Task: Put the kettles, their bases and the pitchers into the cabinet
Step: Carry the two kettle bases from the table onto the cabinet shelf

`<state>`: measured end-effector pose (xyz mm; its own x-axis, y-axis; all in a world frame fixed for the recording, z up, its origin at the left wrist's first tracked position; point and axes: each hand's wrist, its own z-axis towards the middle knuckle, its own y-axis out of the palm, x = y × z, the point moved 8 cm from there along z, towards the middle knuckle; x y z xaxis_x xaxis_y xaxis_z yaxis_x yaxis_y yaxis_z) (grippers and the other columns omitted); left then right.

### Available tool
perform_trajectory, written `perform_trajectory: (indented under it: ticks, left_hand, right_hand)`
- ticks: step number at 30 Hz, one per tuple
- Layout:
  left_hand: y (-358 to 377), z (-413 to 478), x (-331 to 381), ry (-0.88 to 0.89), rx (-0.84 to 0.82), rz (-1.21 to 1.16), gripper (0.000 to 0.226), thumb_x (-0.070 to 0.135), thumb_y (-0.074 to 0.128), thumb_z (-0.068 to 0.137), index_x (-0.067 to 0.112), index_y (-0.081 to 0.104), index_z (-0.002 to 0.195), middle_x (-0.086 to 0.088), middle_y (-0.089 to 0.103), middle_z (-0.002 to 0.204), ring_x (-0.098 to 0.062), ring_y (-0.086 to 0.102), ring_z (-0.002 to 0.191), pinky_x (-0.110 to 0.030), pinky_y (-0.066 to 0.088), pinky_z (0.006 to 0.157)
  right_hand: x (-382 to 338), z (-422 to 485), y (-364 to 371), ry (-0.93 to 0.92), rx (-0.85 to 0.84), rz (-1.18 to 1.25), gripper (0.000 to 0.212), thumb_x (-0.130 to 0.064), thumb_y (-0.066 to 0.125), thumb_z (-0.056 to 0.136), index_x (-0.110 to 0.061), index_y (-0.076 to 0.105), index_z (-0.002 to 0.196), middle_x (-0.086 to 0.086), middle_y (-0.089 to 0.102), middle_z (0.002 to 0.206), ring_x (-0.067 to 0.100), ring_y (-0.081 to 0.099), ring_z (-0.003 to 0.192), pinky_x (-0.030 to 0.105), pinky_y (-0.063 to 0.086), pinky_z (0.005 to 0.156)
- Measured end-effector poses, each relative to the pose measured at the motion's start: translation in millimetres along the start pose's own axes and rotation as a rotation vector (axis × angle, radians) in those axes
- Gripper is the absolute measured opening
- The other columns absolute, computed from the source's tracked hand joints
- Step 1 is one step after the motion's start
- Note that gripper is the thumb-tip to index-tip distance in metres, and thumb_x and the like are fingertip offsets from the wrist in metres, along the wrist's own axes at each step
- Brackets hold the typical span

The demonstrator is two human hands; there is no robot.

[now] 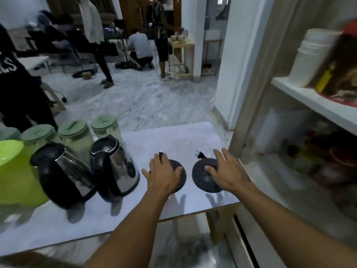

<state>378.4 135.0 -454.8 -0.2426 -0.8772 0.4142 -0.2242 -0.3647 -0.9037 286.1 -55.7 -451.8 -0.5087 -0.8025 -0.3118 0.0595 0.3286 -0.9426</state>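
Both arms fwd, L hand (164,175) & R hand (226,171) palms down, fingers (219,157) spread, side by side.

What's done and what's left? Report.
Done: nothing of the set shows in the cabinet. In hand: left hand rests on the left base, right hand on the right base. Left: kettles and pitchers, on the table.
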Motion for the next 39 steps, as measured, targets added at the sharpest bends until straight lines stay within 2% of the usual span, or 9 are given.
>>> perform_trajectory:
  ticks: [2,6,10,13,17,23,27,30,39]
  left_hand:
    - [33,12,-23,-0.04,-0.041,-0.006,0.088,0.06,0.052,0.09,0.015,0.014,0.156,-0.013,0.008,0.164,-0.033,0.009,0.151,-0.061,0.013,0.117]
    - [93,27,-55,-0.14,-0.142,-0.004,0.127,0.074,0.065,0.07,0.017,-0.009,0.156,-0.018,-0.015,0.163,-0.038,-0.011,0.151,-0.059,0.008,0.118]
    - [123,47,-72,-0.185,-0.143,-0.01,0.149,0.081,0.07,0.052,0.019,-0.019,0.154,-0.018,-0.025,0.161,-0.038,-0.023,0.148,-0.061,0.0,0.117]
    - [133,62,-78,-0.209,-0.127,-0.035,0.148,0.084,0.069,0.049,0.024,-0.015,0.155,-0.017,-0.026,0.161,-0.038,-0.024,0.148,-0.063,-0.005,0.115]
    - [133,68,-79,-0.201,0.0,-0.023,0.13,0.083,0.068,0.05,0.029,0.012,0.154,-0.017,-0.009,0.163,-0.041,-0.007,0.149,-0.063,0.004,0.116]
    - [124,63,-78,-0.191,0.124,-0.097,0.111,0.069,0.075,0.049,0.029,0.033,0.143,-0.017,0.009,0.161,-0.042,0.012,0.144,-0.055,0.019,0.116]
    - [117,55,-79,-0.189,0.124,-0.076,0.107,0.064,0.078,0.052,0.029,0.032,0.142,-0.016,0.007,0.162,-0.042,0.011,0.145,-0.054,0.026,0.112]
    - [115,45,-79,-0.196,0.109,-0.042,0.106,0.065,0.077,0.054,0.028,0.031,0.142,-0.017,0.006,0.162,-0.042,0.01,0.146,-0.055,0.028,0.11]
    - [133,31,-81,-0.236,0.017,-0.1,0.124,0.075,0.076,0.051,0.032,0.015,0.15,-0.026,-0.015,0.16,-0.045,-0.004,0.148,-0.053,0.009,0.12]
  right_hand:
    - [11,11,41,0.059,-0.054,0.005,0.083,-0.064,0.046,0.092,-0.027,0.011,0.157,0.003,0.0,0.167,0.037,0.015,0.149,0.056,0.025,0.116]
    - [41,26,106,0.22,-0.134,-0.016,0.12,-0.085,0.051,0.071,-0.031,-0.013,0.156,0.007,-0.024,0.163,0.043,-0.006,0.15,0.061,0.01,0.116]
    - [54,38,137,0.296,-0.118,0.081,0.131,-0.087,0.058,0.062,-0.034,-0.019,0.154,0.012,-0.027,0.162,0.045,-0.01,0.149,0.062,0.006,0.118]
    - [53,45,145,0.282,-0.007,0.079,0.126,-0.087,0.057,0.062,-0.032,-0.007,0.156,0.014,-0.013,0.164,0.045,-0.002,0.149,0.059,0.008,0.119]
    - [54,45,147,0.268,0.167,0.158,0.111,-0.079,0.062,0.06,-0.029,0.018,0.149,0.01,0.008,0.162,0.043,0.01,0.145,0.055,0.019,0.118]
    - [53,42,146,0.278,0.271,0.241,0.105,-0.071,0.068,0.055,-0.031,0.027,0.143,0.003,0.017,0.157,0.039,0.018,0.141,0.053,0.031,0.113]
    - [53,34,140,0.298,0.285,0.284,0.104,-0.068,0.071,0.055,-0.032,0.027,0.142,0.0,0.017,0.156,0.036,0.017,0.141,0.053,0.035,0.111]
    - [54,24,131,0.305,0.288,0.278,0.105,-0.063,0.075,0.056,-0.028,0.03,0.144,0.007,0.019,0.156,0.04,0.017,0.141,0.052,0.031,0.113]
    - [64,5,136,0.323,0.261,0.234,0.108,-0.065,0.076,0.053,-0.027,0.031,0.144,0.009,0.018,0.156,0.042,0.016,0.14,0.054,0.032,0.112]
